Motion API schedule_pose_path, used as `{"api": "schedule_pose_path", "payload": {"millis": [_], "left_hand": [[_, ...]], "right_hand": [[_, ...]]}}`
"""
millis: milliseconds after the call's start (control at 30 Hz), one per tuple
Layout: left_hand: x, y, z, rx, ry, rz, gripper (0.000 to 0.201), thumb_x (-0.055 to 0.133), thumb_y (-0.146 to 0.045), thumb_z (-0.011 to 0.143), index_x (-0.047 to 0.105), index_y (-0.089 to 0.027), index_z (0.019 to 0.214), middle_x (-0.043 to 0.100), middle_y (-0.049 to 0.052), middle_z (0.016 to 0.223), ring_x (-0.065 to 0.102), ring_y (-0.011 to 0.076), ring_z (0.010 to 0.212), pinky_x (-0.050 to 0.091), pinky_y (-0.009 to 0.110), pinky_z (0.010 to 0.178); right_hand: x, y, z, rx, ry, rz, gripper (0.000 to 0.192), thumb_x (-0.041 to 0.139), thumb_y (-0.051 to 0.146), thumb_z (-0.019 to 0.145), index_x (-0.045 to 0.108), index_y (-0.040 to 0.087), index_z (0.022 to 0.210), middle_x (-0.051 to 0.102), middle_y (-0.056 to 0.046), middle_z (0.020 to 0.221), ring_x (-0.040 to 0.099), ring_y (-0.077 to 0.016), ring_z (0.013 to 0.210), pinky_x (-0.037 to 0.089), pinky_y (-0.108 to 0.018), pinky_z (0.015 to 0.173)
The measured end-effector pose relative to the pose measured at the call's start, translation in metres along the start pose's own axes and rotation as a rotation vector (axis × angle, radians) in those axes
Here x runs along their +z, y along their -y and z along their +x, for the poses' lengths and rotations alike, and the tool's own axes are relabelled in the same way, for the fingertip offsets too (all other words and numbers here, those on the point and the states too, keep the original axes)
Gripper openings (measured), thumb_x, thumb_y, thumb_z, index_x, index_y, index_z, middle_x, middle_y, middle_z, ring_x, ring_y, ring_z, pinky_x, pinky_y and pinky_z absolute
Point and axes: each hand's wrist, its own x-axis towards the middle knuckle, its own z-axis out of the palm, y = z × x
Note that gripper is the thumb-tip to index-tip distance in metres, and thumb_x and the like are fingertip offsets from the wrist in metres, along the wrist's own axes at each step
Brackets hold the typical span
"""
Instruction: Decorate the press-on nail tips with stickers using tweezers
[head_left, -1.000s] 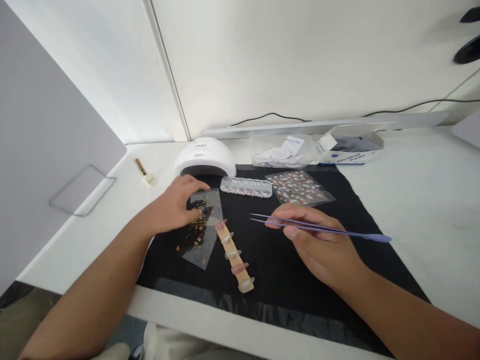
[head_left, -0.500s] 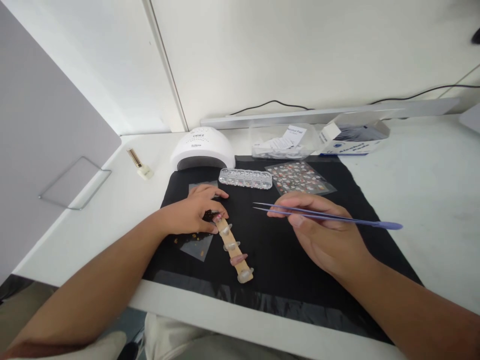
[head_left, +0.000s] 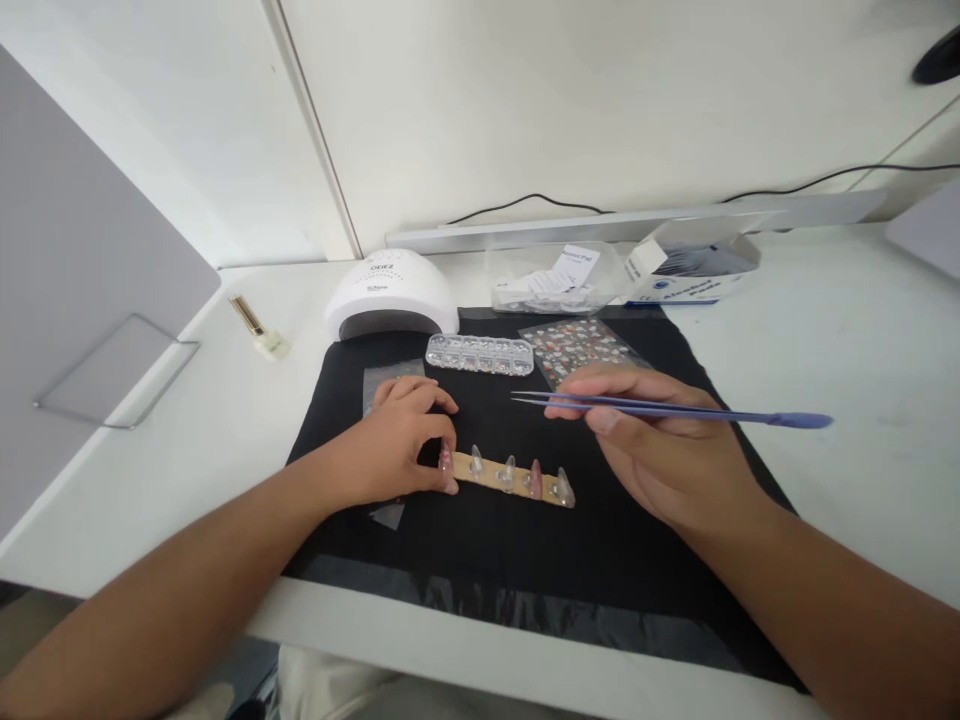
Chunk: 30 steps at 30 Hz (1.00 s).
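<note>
My left hand [head_left: 405, 440] pinches the left end of a wooden stick [head_left: 487, 474], where a pink false nail [head_left: 446, 458] sits between thumb and finger. Several clear and pink false nails stand in a row along the stick, which lies roughly crosswise on the black mat [head_left: 480, 570]. Purple tweezers [head_left: 690, 411] are held in my right hand [head_left: 667, 450], their tips slightly apart and pointing left, with nothing visible between them. Under and behind my left hand lies a clear plastic sheet [head_left: 388, 515], mostly hidden.
A white nail lamp [head_left: 391, 290] stands at the back, with a rhinestone case [head_left: 480, 355] before it. A sticker sheet [head_left: 577, 345], a clear bin [head_left: 555, 280] and an alcohol pad box [head_left: 694, 270] are at the back right. A polish bottle [head_left: 259, 328] lies left.
My left hand has turned the stick from pointing toward me to lying crosswise, its free end swinging right. The tweezers' tips have drawn closer together.
</note>
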Motion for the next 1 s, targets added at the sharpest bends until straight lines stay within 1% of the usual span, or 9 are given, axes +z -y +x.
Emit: {"api": "schedule_pose_path", "payload": {"millis": [67, 133, 233, 333, 400, 500, 633, 800, 1000], "left_hand": [[-0.004, 0.003, -0.004, 0.031, 0.013, 0.016, 0.020, 0.089, -0.031, 0.076, 0.075, -0.025, 0.090, 0.064, 0.007, 0.139, 0.041, 0.0375, 0.146, 0.029, 0.058, 0.121], [-0.013, 0.007, -0.009, 0.061, 0.013, 0.032, 0.026, 0.085, -0.028, 0.077, 0.075, -0.027, 0.101, 0.065, 0.007, 0.139, 0.043, 0.0366, 0.145, 0.028, 0.056, 0.123], [-0.030, 0.015, -0.019, 0.043, -0.064, 0.070, 0.043, 0.072, -0.027, 0.083, 0.068, -0.025, 0.126, 0.065, 0.009, 0.140, 0.046, 0.0337, 0.143, 0.030, 0.053, 0.124], [-0.043, 0.024, -0.024, -0.133, -0.185, 0.184, 0.052, 0.061, -0.034, 0.085, 0.062, -0.020, 0.135, 0.065, 0.010, 0.140, 0.050, 0.0310, 0.139, 0.038, 0.045, 0.121], [-0.046, 0.030, -0.024, -0.285, -0.223, 0.251, 0.053, 0.057, -0.037, 0.087, 0.060, -0.016, 0.135, 0.066, 0.013, 0.137, 0.053, 0.0342, 0.135, 0.043, 0.048, 0.115], [-0.043, 0.036, -0.020, -0.470, -0.222, 0.294, 0.056, 0.054, -0.046, 0.091, 0.058, -0.013, 0.135, 0.071, 0.018, 0.126, 0.061, 0.0406, 0.122, 0.050, 0.054, 0.102], [-0.035, 0.032, -0.014, -0.612, -0.125, 0.299, 0.058, 0.049, -0.060, 0.094, 0.056, -0.021, 0.136, 0.075, 0.013, 0.110, 0.072, 0.0381, 0.098, 0.055, 0.049, 0.081], [-0.029, 0.023, -0.006, -0.693, -0.076, 0.337, 0.070, 0.053, -0.070, 0.090, 0.053, -0.022, 0.140, 0.072, 0.016, 0.116, 0.072, 0.0434, 0.103, 0.055, 0.051, 0.081], [-0.021, 0.013, 0.005, -0.730, -0.129, 0.401, 0.078, 0.049, -0.074, 0.090, 0.052, -0.018, 0.145, 0.067, 0.022, 0.123, 0.071, 0.0445, 0.109, 0.056, 0.053, 0.086]], "right_hand": [[0.001, 0.000, 0.000, 0.007, 0.004, -0.010, 0.033, 0.093, 0.057, 0.066, 0.084, 0.030, 0.082, 0.079, -0.003, 0.094, 0.076, -0.0208, 0.078, 0.067, -0.039, 0.080], [0.002, -0.001, -0.001, 0.013, 0.007, -0.017, 0.032, 0.093, 0.057, 0.065, 0.084, 0.031, 0.081, 0.079, -0.003, 0.093, 0.076, -0.0199, 0.077, 0.068, -0.039, 0.081], [0.003, -0.003, -0.001, 0.022, 0.013, -0.026, 0.029, 0.093, 0.055, 0.066, 0.084, 0.032, 0.081, 0.078, -0.002, 0.088, 0.074, -0.0183, 0.073, 0.067, -0.038, 0.080], [0.003, -0.006, 0.000, 0.029, 0.014, -0.030, 0.026, 0.093, 0.053, 0.068, 0.084, 0.032, 0.081, 0.079, -0.002, 0.087, 0.074, -0.0176, 0.071, 0.067, -0.037, 0.079], [0.002, -0.008, 0.000, 0.033, 0.015, -0.030, 0.023, 0.092, 0.051, 0.070, 0.084, 0.033, 0.082, 0.079, -0.002, 0.087, 0.074, -0.0170, 0.071, 0.067, -0.035, 0.076], [0.001, -0.009, 0.001, 0.033, 0.021, -0.030, 0.018, 0.092, 0.049, 0.071, 0.084, 0.034, 0.079, 0.078, 0.000, 0.084, 0.074, -0.0161, 0.072, 0.066, -0.032, 0.074], [0.000, -0.012, 0.003, 0.034, 0.033, -0.036, 0.020, 0.091, 0.052, 0.071, 0.085, 0.033, 0.078, 0.077, -0.001, 0.081, 0.074, -0.0170, 0.071, 0.067, -0.032, 0.073], [-0.001, -0.014, 0.005, 0.036, 0.022, -0.046, 0.023, 0.090, 0.056, 0.071, 0.085, 0.034, 0.078, 0.077, -0.001, 0.081, 0.074, -0.0161, 0.069, 0.067, -0.029, 0.070], [-0.003, -0.014, 0.006, 0.021, 0.028, -0.075, 0.027, 0.090, 0.054, 0.071, 0.085, 0.029, 0.079, 0.077, -0.003, 0.081, 0.073, -0.0166, 0.068, 0.067, -0.030, 0.069]]}}
